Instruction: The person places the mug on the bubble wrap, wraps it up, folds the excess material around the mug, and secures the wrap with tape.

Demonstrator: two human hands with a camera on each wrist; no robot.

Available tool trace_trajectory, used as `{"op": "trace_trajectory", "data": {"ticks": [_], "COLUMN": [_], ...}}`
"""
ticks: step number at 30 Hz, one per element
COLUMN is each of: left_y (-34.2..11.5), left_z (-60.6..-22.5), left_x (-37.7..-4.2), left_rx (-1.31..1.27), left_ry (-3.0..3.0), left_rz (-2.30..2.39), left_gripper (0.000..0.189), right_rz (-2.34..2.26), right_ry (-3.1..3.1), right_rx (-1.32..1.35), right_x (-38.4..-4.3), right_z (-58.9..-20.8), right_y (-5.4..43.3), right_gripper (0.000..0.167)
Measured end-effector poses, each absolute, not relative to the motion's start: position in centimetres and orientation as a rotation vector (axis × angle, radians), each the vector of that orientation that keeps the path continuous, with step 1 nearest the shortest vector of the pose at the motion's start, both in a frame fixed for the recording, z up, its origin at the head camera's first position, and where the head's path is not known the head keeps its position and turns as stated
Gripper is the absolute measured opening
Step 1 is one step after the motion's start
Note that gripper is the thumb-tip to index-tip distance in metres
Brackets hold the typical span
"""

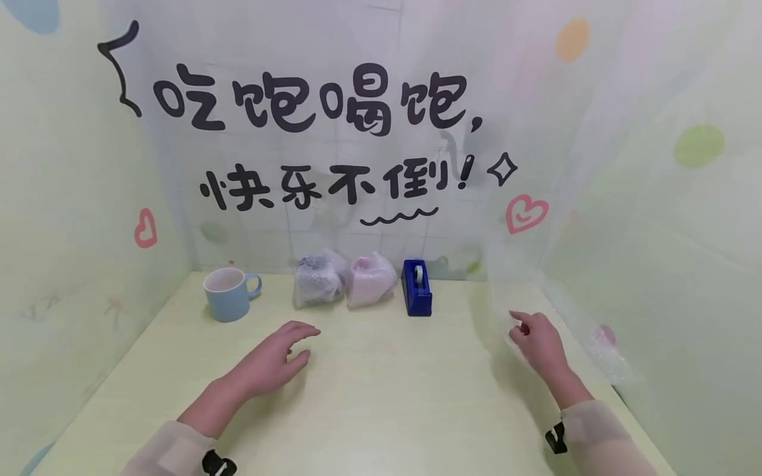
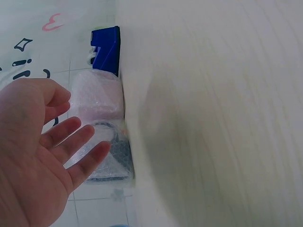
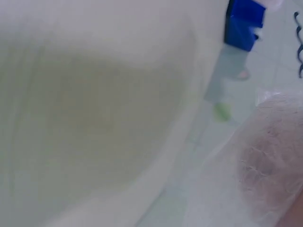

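My left hand (image 1: 268, 363) is held over the table, fingers loosely spread and nothing in its grasp. Beyond it stand two bubble-wrapped bundles, a greyish-blue one (image 1: 318, 281) and a pink one (image 1: 372, 281). The left wrist view shows this hand's half-bent fingers in front of the greyish-blue bundle (image 2: 109, 156). At the right, my right hand (image 1: 540, 347) pinches a clear sheet of bubble wrap (image 1: 610, 360) between bent fingers and thumb. In the right wrist view, the bubble wrap (image 3: 213, 189) veils most of that hand (image 3: 272, 165), blurring its fingers.
A light blue mug (image 1: 229, 297) stands at the back left, handle to the right. Right of the bundles is a blue tape dispenser (image 1: 417, 291) with a roll in it. Printed curtains enclose the pale table (image 1: 387, 396) at the back and both sides.
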State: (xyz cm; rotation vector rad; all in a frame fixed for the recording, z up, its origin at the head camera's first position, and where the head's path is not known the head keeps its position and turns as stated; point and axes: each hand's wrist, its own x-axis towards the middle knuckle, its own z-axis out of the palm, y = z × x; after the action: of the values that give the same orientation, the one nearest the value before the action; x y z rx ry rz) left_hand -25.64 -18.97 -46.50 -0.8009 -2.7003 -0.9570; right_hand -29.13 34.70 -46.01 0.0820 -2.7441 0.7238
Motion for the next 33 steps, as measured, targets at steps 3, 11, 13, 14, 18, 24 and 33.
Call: {"op": "trace_trajectory", "data": {"ticks": [3,11,13,14,18,24,33], "left_y": [-19.3,-20.6,-20.9,-21.1,-21.7,-22.2,-20.4], "left_z": [-46.1,-44.7,-44.3,-44.0,-42.6,-41.0,-42.1], "left_x": [-25.8,-26.3,-26.4,-26.5,-26.8,-27.1,-26.9], "left_rx": [-0.799,-0.745,-0.726,-0.719,-0.658,-0.525,-0.678], "left_ry": [-2.684,-2.653,-2.651,-2.647,-2.611,-2.526,-2.521], "left_rz": [-0.987,-1.003,-1.012,-1.021,-1.073,-1.188,-1.173], "left_gripper": [0.038,0.039,0.039,0.040,0.040,0.040,0.035], "right_rz": [0.691,0.593,0.557,0.536,0.465,0.416,0.396], "right_ry": [-2.654,-2.379,-2.300,-2.268,-2.187,-2.133,-2.281], "right_rx": [0.195,0.574,0.703,0.766,0.984,1.245,1.461], "right_x": [-28.5,-27.4,-27.2,-27.1,-26.7,-26.0,-24.6], "right_z": [-44.8,-43.4,-43.2,-43.1,-43.2,-43.5,-45.9], "right_y": [33.3,29.1,28.2,27.8,26.4,24.1,21.3], "right_gripper": [0.042,0.043,0.045,0.046,0.051,0.054,0.049]}}
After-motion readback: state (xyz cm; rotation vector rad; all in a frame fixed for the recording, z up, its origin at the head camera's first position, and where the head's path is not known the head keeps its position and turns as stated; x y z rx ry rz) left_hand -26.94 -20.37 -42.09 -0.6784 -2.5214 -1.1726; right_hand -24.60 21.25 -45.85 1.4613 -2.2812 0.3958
